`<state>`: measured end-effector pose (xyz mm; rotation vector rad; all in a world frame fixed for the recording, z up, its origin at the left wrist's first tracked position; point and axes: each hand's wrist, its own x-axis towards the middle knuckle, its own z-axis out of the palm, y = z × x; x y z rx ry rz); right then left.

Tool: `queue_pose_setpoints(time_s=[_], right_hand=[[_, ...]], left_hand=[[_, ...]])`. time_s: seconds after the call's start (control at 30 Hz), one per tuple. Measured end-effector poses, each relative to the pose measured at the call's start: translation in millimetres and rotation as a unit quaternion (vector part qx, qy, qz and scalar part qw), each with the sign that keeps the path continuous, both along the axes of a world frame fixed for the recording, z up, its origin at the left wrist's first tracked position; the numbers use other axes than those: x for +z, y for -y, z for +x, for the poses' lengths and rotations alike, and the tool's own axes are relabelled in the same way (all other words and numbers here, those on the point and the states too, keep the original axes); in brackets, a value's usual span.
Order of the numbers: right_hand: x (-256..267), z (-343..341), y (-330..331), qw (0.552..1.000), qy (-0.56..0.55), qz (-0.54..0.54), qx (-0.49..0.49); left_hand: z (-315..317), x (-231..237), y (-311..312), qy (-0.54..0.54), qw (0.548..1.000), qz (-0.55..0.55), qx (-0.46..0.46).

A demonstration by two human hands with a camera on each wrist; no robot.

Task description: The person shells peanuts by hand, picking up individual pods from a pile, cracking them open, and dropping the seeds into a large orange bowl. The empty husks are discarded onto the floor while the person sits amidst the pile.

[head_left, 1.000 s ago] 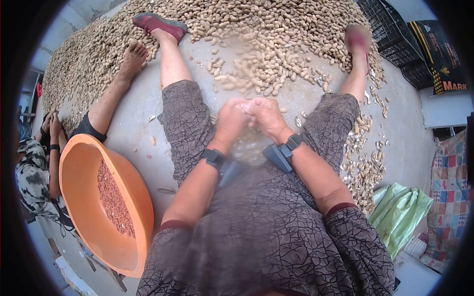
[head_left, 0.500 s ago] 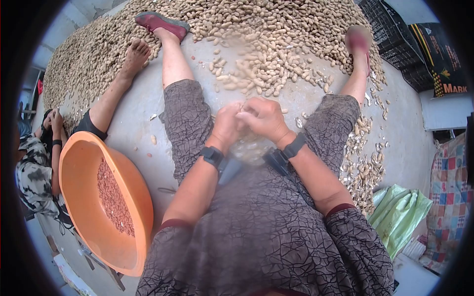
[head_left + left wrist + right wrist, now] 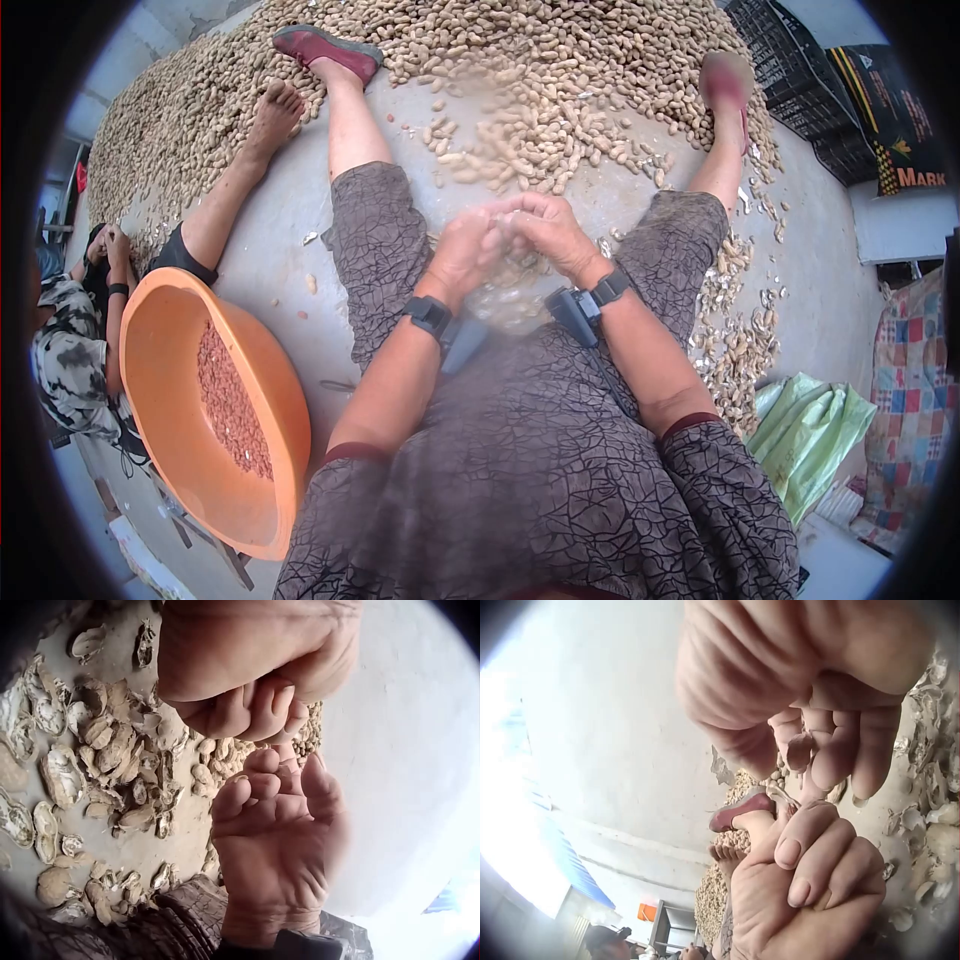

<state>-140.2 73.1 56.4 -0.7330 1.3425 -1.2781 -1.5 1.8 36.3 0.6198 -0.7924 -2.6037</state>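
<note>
Holding a small brown peanut piece (image 3: 800,752) narrowly in curled fingers of the right hand (image 3: 550,235), long axis near upright in the right wrist view, lower end toward the left hand (image 3: 464,250). Pinching there a pale shell piece (image 3: 784,797), slanting down rightward. Above scattered shells (image 3: 112,754), right of the orange basin (image 3: 190,450).

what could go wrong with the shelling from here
The small brown piece in the right hand could slip and get lost among the empty shells. Those shells reach up to the peanut pile, so the two might mix. The orange basin of kernels stands off to the left, so more could drop on the way.
</note>
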Motion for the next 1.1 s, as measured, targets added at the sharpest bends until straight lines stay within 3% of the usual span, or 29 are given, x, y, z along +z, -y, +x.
queue_pose_setpoints(time_s=[0.1, 0.2, 0.27, 0.3, 0.37, 0.47, 0.6, 0.67, 0.8, 0.9, 0.97, 1.1], right_hand=[[-1, 4, 0, 1.0, 0.004, 0.01, 0.021], [-11, 5, 1, 0.999, -0.035, 0.003, 0.013], [-18, 6, 2, 0.948, -0.305, -0.086, 0.007], [-18, 8, 2, 0.948, -0.306, -0.085, 0.005], [-19, 12, 0, 0.824, -0.547, -0.151, 0.004], [-18, 16, -1, 0.801, -0.574, -0.17, 0.021], [-15, 17, -2, 0.824, -0.549, -0.138, 0.005], [-19, 15, -2, 0.866, -0.484, -0.119, -0.023], [-18, 10, -4, 0.878, -0.464, -0.11, -0.038], [-14, 6, -5, 0.913, -0.393, -0.104, -0.033], [-13, 1, -4, 0.941, -0.327, -0.084, -0.005], [-15, -2, -7, 0.957, -0.28, -0.071, 0.021]], left_hand=[[0, -17, -2, 0.024, 0.999, 0.032, 0.029], [4, -28, 4, -0.03, 0.999, 0.031, -0.023], [1, -27, 0, 0.061, 0.996, 0.053, 0.025], [1, -27, 0, 0.061, 0.996, 0.053, 0.023], [0, -26, -1, 0.119, 0.99, 0.048, 0.054], [-3, -24, -4, 0.148, 0.987, 0.013, 0.063], [-1, -21, -1, 0.134, 0.989, 0.022, 0.058], [2, -39, 4, 0.091, 0.995, 0.034, 0.025], [2, -25, 1, 0.083, 0.996, 0.035, 0.022], [3, -16, 1, 0.042, 0.996, 0.065, 0.032], [5, -17, 4, -0.009, 0.999, 0.04, -0.03], [6, -15, 4, 0.028, 0.998, -0.014, -0.045]])
